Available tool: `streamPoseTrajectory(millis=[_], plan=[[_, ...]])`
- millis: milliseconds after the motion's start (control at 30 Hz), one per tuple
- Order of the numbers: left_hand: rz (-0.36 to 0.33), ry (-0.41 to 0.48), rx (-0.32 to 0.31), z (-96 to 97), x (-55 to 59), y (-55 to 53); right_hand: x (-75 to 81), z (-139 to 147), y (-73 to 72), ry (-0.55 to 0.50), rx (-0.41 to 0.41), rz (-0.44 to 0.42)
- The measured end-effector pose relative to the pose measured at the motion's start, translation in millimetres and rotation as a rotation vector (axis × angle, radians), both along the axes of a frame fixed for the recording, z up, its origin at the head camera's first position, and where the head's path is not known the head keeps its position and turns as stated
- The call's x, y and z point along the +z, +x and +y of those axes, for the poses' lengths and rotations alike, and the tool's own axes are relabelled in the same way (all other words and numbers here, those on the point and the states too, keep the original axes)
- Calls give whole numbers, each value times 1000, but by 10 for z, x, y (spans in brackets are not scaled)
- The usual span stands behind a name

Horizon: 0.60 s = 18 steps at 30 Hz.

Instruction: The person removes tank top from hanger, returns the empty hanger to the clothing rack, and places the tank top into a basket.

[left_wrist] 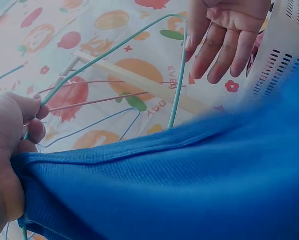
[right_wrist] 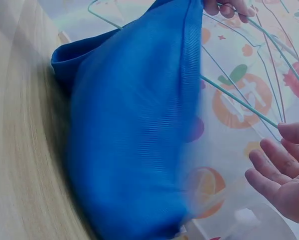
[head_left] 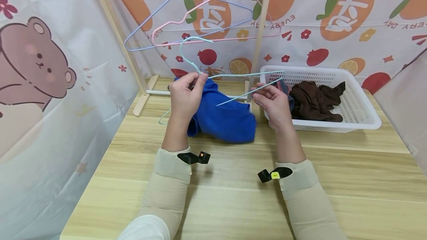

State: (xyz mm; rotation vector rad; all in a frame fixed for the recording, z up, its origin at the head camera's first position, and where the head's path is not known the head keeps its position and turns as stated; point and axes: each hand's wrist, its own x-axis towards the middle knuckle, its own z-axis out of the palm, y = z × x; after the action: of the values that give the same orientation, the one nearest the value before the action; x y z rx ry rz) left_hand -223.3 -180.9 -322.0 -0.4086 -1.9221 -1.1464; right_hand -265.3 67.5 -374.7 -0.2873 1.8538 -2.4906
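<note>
My left hand (head_left: 186, 95) pinches a mint-green wire clothes hanger (head_left: 240, 75) just below its hook. Blue ribbed cloth (head_left: 223, 119), a garment by its stitched edge, hangs from beneath the same hand; its upper edge meets the palm in the left wrist view. One end of the hanger pokes out left of the cloth, while the other stands free on the right. Beside that free end is my right hand (head_left: 271, 103), fingers extended and slightly spread, with the thumb (right_wrist: 294, 132) right at the wire. The cloth hides part of the hanger's lower bar.
A blue hanger (head_left: 146, 14) and a pink hanger (head_left: 197, 6) hang behind my hands, within a wooden rack (head_left: 261, 21) with a white lower rod (head_left: 158, 92). At right, a white perforated basket (head_left: 361, 110) holds dark brown clothing (head_left: 313, 101). Everything stands on a wood-grain table (head_left: 233, 195).
</note>
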Motion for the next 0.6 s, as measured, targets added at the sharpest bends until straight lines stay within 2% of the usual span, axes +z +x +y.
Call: streamPoseTrajectory(millis=[167,433,600], plan=[[-15,11,11,34,-9,0,0,3,4,34,-1,-23],[-16,-10,15,65,-1,23,-4,-15,40,176,44,6],[0,-22,18,56,-11,11,5,-22,61,187,74,-2]])
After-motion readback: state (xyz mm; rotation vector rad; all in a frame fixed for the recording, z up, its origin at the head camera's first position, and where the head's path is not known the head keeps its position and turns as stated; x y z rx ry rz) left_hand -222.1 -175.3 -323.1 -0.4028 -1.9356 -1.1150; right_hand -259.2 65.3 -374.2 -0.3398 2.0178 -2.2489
